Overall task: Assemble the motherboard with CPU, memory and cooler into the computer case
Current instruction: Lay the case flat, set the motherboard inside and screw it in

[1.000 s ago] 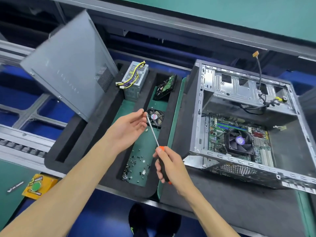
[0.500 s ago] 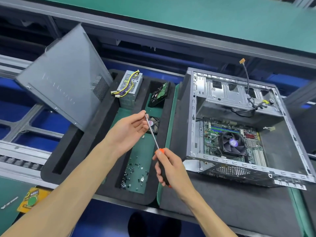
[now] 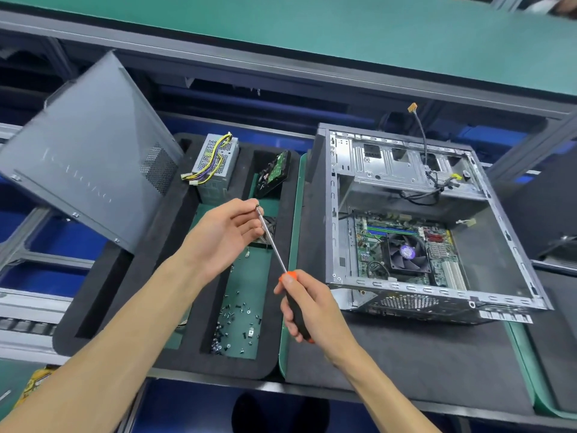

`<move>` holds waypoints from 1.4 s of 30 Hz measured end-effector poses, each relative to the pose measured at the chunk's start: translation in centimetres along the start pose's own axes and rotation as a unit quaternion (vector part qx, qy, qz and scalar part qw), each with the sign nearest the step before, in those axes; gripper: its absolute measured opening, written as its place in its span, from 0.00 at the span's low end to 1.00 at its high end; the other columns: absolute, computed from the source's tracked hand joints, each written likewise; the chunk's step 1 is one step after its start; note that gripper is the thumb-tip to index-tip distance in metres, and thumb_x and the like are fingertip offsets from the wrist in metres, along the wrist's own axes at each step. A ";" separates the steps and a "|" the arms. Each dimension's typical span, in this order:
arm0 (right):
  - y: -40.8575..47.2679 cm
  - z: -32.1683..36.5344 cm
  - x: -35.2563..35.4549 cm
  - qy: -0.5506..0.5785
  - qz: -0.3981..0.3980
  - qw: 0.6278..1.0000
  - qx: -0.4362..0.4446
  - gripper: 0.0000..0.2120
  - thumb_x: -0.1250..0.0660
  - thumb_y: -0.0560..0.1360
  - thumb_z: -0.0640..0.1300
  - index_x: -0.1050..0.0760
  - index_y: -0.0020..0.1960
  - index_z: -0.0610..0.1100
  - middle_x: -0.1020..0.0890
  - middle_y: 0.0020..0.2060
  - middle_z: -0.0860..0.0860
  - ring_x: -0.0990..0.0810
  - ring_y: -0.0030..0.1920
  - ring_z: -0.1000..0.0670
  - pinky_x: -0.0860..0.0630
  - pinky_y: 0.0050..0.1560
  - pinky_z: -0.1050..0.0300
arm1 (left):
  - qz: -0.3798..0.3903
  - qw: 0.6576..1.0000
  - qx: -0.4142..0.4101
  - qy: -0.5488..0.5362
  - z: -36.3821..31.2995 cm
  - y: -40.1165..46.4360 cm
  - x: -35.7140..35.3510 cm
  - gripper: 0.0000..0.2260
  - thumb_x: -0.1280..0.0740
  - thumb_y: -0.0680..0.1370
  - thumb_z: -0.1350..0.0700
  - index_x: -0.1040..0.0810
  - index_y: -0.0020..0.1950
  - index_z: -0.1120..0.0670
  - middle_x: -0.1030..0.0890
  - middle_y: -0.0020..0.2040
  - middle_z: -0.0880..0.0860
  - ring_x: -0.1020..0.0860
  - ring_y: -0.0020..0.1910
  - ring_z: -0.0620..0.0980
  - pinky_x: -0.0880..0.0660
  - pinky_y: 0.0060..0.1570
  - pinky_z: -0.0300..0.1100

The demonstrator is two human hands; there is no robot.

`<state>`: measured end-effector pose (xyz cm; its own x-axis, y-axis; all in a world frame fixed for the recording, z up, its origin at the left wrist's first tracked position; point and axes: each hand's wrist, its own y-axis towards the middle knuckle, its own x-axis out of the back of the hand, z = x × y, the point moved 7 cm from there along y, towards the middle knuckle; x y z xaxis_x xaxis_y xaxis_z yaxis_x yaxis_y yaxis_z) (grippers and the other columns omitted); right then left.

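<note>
The open computer case (image 3: 340, 214) lies on its side at the right. Inside it sits the green motherboard (image 3: 365, 245) with memory sticks and a black cooler fan (image 3: 407, 253). My right hand (image 3: 309, 307) grips the black and orange handle of a screwdriver (image 3: 273, 242), whose shaft points up and to the left. My left hand (image 3: 224, 235) pinches a small screw at the screwdriver's tip (image 3: 257, 208), above the black foam tray (image 3: 140, 276).
Loose screws (image 3: 235, 323) lie in a green-floored tray slot. A power supply (image 3: 215, 164), a hard drive (image 3: 274, 173) and a small fan stand further back. The grey case side panel (image 3: 90, 151) leans at the left. Cables (image 3: 437, 182) hang in the case's drive bay.
Both hands keep the same pose with screwdriver and screw. The view has tilted, so the tray and case sit lower and further left in the frame.
</note>
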<state>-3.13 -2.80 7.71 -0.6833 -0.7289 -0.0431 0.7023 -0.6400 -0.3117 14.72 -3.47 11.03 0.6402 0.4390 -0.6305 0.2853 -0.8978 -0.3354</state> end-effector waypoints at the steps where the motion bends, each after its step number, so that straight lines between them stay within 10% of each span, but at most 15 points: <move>1: -0.1 0.0 0.0 0.003 0.002 1.000 0.001 0.16 0.38 0.79 0.60 0.24 0.46 0.48 0.27 0.29 0.51 0.30 0.25 0.50 0.33 0.24 0.61 | -0.002 1.000 -0.008 0.021 -0.2 0.0 -0.1 0.03 0.30 0.73 0.61 0.18 0.39 0.58 0.21 0.39 0.54 0.24 0.33 0.48 0.23 0.35 0.39; 23: -4.7 4.2 6.4 0.023 -0.053 0.997 0.054 0.13 0.39 0.81 0.54 0.23 0.45 0.46 0.27 0.29 0.50 0.31 0.25 0.50 0.34 0.24 0.60 | 0.059 0.985 -0.088 0.133 0.0 0.2 -10.5 0.06 0.32 0.73 0.61 0.16 0.40 0.58 0.22 0.38 0.56 0.24 0.31 0.49 0.24 0.33 0.40; 42: -5.4 9.8 27.3 0.176 -0.150 0.963 0.135 0.10 0.29 0.74 0.29 0.25 0.53 0.36 0.20 0.44 0.42 0.20 0.30 0.44 0.24 0.27 0.57 | -0.091 0.981 -0.139 0.099 6.2 8.1 -23.3 0.05 0.34 0.78 0.62 0.22 0.43 0.61 0.20 0.33 0.54 0.21 0.30 0.50 0.21 0.34 0.39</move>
<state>-23.65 -21.59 17.48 -0.8554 -0.4042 -0.3239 0.4568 -0.8835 -0.1037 -2.30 -20.70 18.66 0.6795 0.6015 -0.4201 0.5733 -0.7926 -0.2075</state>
